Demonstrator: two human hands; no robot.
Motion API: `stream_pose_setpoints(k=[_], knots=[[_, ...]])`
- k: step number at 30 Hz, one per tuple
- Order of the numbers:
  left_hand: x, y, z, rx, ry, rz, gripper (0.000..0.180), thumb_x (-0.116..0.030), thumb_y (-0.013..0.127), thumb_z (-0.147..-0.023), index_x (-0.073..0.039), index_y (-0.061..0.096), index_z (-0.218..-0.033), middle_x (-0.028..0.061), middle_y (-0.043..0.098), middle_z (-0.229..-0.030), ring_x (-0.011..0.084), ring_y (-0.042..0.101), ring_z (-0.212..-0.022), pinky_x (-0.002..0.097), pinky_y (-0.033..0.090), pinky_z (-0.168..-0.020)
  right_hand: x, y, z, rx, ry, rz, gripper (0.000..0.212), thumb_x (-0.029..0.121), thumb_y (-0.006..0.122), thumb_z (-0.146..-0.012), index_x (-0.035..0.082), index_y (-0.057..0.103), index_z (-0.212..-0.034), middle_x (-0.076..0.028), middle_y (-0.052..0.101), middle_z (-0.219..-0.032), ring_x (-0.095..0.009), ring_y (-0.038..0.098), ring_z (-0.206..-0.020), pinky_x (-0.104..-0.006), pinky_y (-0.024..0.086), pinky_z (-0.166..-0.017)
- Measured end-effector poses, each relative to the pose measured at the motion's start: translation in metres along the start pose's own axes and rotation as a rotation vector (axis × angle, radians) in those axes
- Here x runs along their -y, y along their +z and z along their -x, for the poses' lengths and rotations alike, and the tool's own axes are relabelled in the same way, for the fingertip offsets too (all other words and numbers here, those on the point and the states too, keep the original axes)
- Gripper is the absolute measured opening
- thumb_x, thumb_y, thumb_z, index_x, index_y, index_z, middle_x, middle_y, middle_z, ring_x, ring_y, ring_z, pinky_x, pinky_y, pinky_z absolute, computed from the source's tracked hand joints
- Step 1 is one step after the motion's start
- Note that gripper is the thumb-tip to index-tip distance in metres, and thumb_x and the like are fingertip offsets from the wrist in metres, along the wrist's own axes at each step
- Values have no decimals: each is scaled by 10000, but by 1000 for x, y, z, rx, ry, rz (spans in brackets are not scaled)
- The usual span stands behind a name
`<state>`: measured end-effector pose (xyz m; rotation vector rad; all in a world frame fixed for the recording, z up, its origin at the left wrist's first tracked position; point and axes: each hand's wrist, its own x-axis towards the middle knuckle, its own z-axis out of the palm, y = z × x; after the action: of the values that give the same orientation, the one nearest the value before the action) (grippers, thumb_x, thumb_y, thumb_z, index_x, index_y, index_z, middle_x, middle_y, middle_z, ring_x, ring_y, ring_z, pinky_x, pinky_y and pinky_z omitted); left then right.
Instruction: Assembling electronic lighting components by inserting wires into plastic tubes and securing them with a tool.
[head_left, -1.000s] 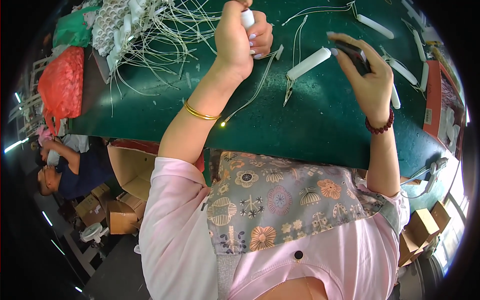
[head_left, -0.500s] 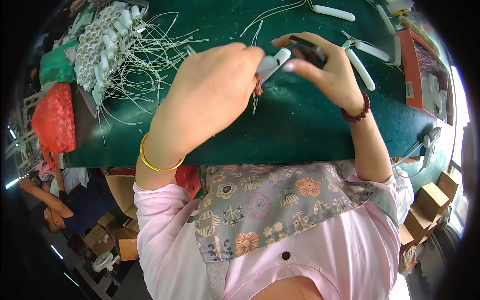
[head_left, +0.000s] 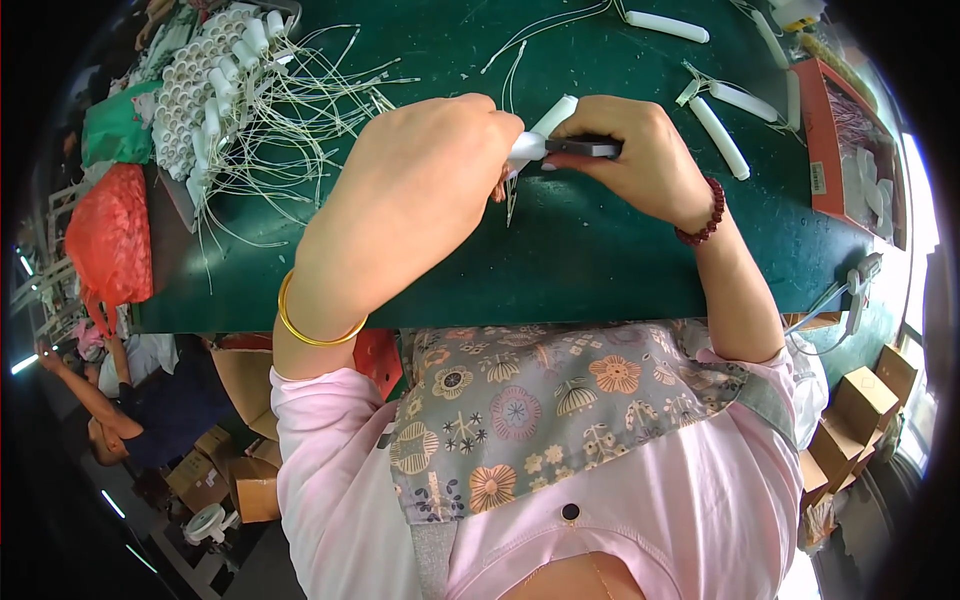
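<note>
My left hand [head_left: 415,185] is closed around a short white plastic cylinder [head_left: 524,148]. Copper-coloured strands [head_left: 499,188] show below its fingertips, mostly hidden. From the right, my right hand [head_left: 640,150] pinches a flat black piece [head_left: 580,147] between thumb and fingers, and its tip meets the cylinder's right end. I cannot make out exactly what the black piece is. Just beyond this contact a second white tube [head_left: 554,116] slants, partly covered by my right fingers. Thin pale wires [head_left: 515,75] run over the green tabletop [head_left: 480,270] behind my hands.
Stacked white cylinders with trailing wires [head_left: 225,85] fill the far left, beside a red bag [head_left: 108,235] and a green bag [head_left: 115,125]. Several white tubes [head_left: 720,137] lie at right. A red box [head_left: 835,165] stands at the right edge. Another person [head_left: 160,420] is at lower left.
My right hand has turned and moved slightly left, bringing the black piece from a tilt to nearly level against the white cylinder's end. My left hand has barely moved.
</note>
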<state>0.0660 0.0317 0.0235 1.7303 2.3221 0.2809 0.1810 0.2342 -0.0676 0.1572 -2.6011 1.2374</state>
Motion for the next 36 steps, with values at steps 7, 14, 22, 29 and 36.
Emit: stream_pose_setpoints(k=[7,14,22,29,36], knots=[[30,-21,18,-211,-129,459,207,-90,613,-922,4,675,-1096,116,686,-850,244,693,-779,358,537,-722,-12,-54,1,13,2,239,151,-11,764,-822,-2,717,-966,-110,624,-843,-221,604,-706,-327,472,-652],[-13,-22,-12,-617,-259,1134,222,-133,485,-1051,7,540,-1215,77,575,-881,101,497,-704,223,414,-638,3,-20,-6,130,-139,-515,306,243,823,-829,-34,764,-943,-234,496,-1507,-314,515,-1362,-444,473,-1041],[19,-19,-17,-944,-82,1608,290,-165,494,-1076,-17,480,-1325,118,601,-1037,180,571,-817,325,505,-800,33,4,-9,391,308,-615,269,81,790,-871,-40,732,-1104,-105,769,-1057,-148,712,-941,-278,551,-857],[95,-18,0,-749,-280,1326,326,-143,694,-956,-14,657,-1252,37,685,-1055,137,669,-953,325,600,-825,43,17,-2,407,133,-723,251,107,781,-872,-63,747,-1053,-239,641,-1310,-263,668,-1140,-352,542,-901],[251,-67,21,-855,-679,737,363,-234,734,-915,-15,711,-1204,53,719,-969,145,688,-839,317,592,-723,34,10,-1,327,262,-853,421,181,805,-859,-102,700,-1153,-245,492,-1508,-273,596,-1256,-363,535,-914]])
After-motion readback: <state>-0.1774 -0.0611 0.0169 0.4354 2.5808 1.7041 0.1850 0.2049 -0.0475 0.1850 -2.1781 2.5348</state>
